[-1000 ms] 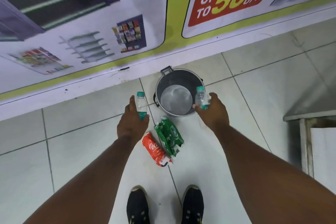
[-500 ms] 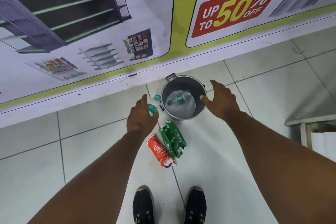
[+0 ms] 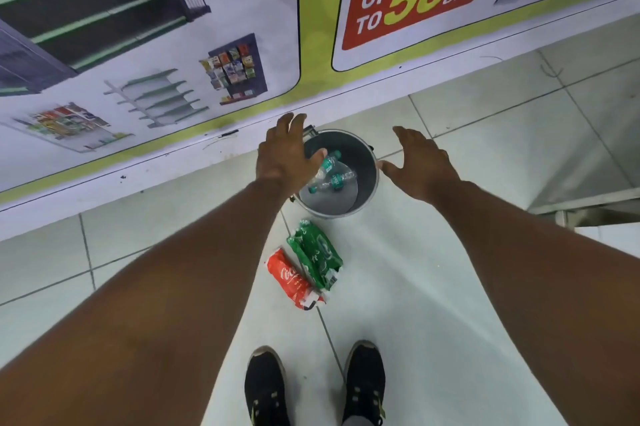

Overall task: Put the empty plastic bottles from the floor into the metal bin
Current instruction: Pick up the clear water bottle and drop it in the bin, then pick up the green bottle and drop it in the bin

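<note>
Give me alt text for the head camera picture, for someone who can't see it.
Two open, empty hands, left hand and right hand, hover over a metal bin holding two clear plastic bottles. A red wrapper and green wrapper lie on the tiled floor beside it.

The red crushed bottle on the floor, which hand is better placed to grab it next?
Probably the left hand: it is open and empty, and the red bottle lies on the left arm's side. The right hand, also empty, hovers farther right of the metal bin.
</note>
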A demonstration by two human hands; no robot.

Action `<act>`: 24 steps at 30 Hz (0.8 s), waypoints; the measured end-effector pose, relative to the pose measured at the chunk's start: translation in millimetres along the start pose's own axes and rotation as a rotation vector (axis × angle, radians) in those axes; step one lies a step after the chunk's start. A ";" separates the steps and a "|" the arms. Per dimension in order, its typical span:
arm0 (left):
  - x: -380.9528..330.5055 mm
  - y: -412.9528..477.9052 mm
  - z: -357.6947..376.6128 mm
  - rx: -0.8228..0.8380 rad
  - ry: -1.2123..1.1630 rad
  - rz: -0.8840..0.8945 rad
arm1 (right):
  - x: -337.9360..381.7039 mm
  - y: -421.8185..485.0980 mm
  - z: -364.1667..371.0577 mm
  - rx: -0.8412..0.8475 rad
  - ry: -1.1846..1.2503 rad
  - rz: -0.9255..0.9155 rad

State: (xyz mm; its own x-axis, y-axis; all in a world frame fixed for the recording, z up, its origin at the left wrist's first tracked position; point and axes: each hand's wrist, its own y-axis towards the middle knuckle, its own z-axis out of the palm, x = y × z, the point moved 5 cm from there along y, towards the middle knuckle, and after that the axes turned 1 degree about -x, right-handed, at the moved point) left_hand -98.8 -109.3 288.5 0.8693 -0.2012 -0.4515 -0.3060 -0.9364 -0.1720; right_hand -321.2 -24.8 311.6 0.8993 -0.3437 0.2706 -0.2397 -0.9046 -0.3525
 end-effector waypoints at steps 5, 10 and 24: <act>24.2 -32.9 -2.0 0.006 0.048 -0.029 | 8.0 -7.2 11.0 0.022 0.020 0.008; 54.8 -69.8 8.2 0.023 0.109 -0.038 | 27.1 -15.9 27.5 0.027 0.016 -0.059; 158.4 -187.3 125.8 0.169 0.113 -0.154 | 44.2 -105.8 248.8 0.099 -0.053 -0.052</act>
State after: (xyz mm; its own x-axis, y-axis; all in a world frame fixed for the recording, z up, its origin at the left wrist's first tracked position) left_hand 47.4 70.4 139.1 0.9458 -0.0996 -0.3091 -0.2186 -0.8990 -0.3794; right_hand -165.1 118.4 138.0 0.9283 -0.2807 0.2439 -0.1572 -0.8906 -0.4267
